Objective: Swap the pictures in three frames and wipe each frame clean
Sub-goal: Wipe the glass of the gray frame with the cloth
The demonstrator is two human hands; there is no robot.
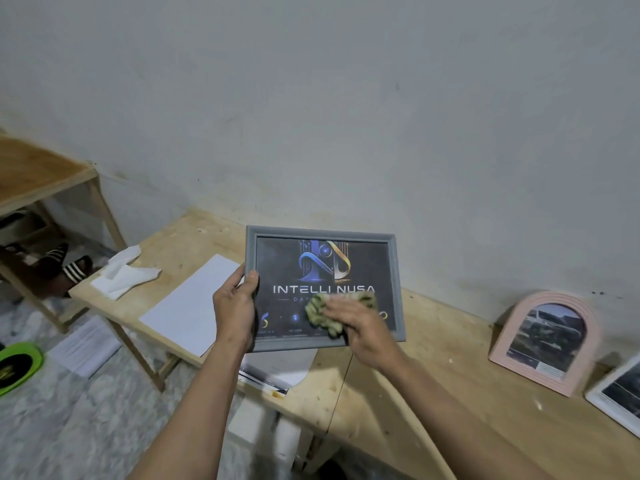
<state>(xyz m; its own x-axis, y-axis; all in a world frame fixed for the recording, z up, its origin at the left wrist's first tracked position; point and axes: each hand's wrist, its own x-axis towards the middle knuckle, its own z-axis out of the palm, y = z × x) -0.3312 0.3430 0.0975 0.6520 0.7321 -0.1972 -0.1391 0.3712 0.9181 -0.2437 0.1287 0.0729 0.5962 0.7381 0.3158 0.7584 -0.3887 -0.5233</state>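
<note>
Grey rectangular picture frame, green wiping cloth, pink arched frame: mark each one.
Grey rectangular picture frame [320,231]: head view, top rail.
Green wiping cloth [317,308]: head view, left part beside the fingers.
Pink arched frame [588,336]: head view, right border.

Background stuff: crumpled white tissue [122,274] on the left end of the light plywood table [408,382], black-and-white striped sandals [71,268] under a wooden shelf [45,174], lime green round thing [19,367] on the floor.

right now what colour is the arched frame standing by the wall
Pale pink arched frame, holding a dark photo; seen in the head view, the only one.
</note>
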